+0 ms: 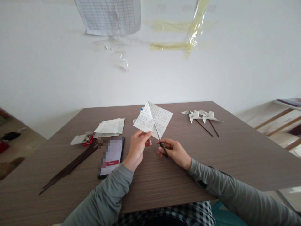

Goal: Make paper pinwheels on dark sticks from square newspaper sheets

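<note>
A square sheet of printed paper, creased along its diagonal, is raised above the table in front of me. My left hand pinches its lower left edge between thumb and fingers. In my right hand is a pair of scissors with dark handles, my fingers closed round them. The blades lie at the sheet's lower corner and point up toward its middle. Behind the paper, small blue and clear items are mostly hidden.
Left on the brown table are a stack of paper squares, a red box of small metal pieces, dark thin sticks and a phone. Paper pinwheels on sticks lie at the right. A white wall stands behind.
</note>
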The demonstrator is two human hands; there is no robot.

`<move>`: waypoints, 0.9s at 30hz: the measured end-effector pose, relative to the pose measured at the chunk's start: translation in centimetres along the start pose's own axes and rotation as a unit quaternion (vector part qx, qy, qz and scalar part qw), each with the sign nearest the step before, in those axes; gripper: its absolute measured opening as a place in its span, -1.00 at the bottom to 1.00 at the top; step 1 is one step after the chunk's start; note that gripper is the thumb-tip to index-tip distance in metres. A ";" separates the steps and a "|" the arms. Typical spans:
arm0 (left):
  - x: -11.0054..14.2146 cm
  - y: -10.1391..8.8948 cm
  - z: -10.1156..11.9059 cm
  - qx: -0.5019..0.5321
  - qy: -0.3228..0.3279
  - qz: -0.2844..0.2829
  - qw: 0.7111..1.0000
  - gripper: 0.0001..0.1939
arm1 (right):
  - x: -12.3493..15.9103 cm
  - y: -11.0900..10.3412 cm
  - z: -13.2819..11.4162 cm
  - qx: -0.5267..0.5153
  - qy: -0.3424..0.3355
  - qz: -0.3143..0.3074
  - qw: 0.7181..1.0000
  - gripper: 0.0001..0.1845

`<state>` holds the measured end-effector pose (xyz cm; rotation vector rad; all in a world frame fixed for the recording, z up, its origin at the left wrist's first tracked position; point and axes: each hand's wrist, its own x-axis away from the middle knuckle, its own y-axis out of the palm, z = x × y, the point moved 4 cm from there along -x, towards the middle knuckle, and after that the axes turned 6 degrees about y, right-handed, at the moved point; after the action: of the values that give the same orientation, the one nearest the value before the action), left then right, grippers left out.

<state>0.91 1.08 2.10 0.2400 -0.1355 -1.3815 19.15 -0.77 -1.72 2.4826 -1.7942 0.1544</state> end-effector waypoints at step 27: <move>0.1 0.0 -0.1 0.019 -0.014 0.008 1.000 -0.54 | -0.5 0.0 0.7 -0.010 -0.009 -0.006 1.000 -0.44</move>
<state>1.00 1.04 1.99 0.2504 -0.1858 -1.3673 19.02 -0.38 -2.48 2.4897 -1.7771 0.1146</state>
